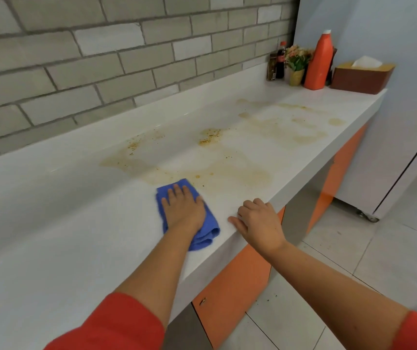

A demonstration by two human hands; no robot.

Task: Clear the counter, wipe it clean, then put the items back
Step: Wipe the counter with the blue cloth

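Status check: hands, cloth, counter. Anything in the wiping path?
Left hand flat on blue cloth, at the stains' near edge. Right hand braced on counter front edge. Path clear; bottles, tissue box parked at the far end.

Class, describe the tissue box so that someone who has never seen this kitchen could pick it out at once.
Follow the white counter to its far end. There, a cluster of items stands; the tissue box is the one nearest the counter's front edge, right of the tall orange bottle. It alone is low, brown and rectangular, with a white tissue poking from the top.

left hand flat, right hand curled.
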